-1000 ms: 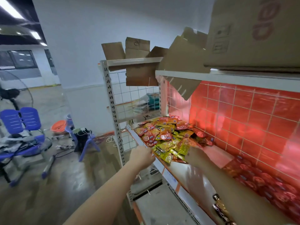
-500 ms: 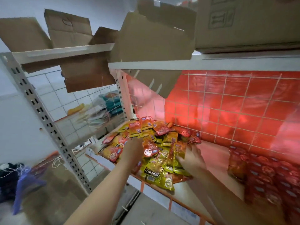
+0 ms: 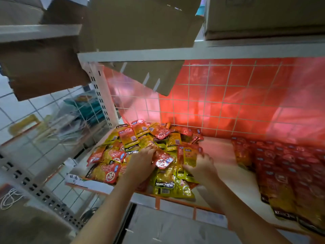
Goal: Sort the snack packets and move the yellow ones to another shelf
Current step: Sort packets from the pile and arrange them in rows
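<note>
A loose pile of red and yellow snack packets (image 3: 139, 138) lies on the left end of a white shelf (image 3: 221, 155). Both my hands are in the pile's front part. My left hand (image 3: 141, 163) rests on the packets, its fingers touching a red packet (image 3: 162, 160). My right hand (image 3: 202, 167) grips a yellow packet with a red top (image 3: 187, 155), fingers curled at its edge. Yellow packets marked KONCHEW (image 3: 164, 182) hang over the shelf's front edge between my forearms.
Neat rows of red packets (image 3: 290, 173) fill the shelf's right end. Behind is a wire grid with a red backing (image 3: 228, 95). Cardboard boxes (image 3: 140, 23) sit on the shelf above, one flap hanging down. A perforated upright (image 3: 102, 97) and a neighbouring shelf stand to the left.
The view has closed in on the shelf. Both hands have moved forward from the shelf's front edge into the pile, and my right hand has taken hold of a yellow packet.
</note>
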The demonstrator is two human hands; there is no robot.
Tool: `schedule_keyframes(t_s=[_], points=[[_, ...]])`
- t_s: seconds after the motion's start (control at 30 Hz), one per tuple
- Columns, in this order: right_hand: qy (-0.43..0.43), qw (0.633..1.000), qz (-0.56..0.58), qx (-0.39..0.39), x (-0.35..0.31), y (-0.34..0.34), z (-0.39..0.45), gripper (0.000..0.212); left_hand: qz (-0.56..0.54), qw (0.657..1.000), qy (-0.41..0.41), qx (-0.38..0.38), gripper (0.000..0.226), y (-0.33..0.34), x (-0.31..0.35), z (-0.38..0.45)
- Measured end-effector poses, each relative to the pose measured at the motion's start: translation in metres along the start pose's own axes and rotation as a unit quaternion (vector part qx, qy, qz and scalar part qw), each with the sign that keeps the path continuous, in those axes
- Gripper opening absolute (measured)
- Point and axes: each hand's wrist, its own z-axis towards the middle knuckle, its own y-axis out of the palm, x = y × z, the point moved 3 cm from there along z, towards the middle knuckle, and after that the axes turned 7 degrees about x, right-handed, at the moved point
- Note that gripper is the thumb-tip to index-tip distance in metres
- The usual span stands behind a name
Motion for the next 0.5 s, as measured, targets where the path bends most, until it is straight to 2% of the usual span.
schedule_keyframes(t_s=[0.23,0.33,0.43,0.5], points=[[-0.004,1.000,-0.026,0.003,-0.003,-0.004,-0.006,0.050,0.005,1.000,-0.016,0.011,0.039,0.005,0.001,-0.011],[-0.033,0.998,-0.044,0.009,-0.003,-0.003,-0.014,0.034,0.007,0.997,0.005,0.070,0.030,-0.005,0.004,-0.014],[-0.061,0.998,0.015,0.025,-0.003,-0.011,-0.017,0.030,0.026,0.996,0.011,0.089,0.035,-0.014,0.007,-0.020],[-0.086,0.991,0.101,0.028,-0.002,-0.020,-0.018,0.040,-0.006,0.994,0.009,0.108,0.040,-0.021,0.010,-0.021]])
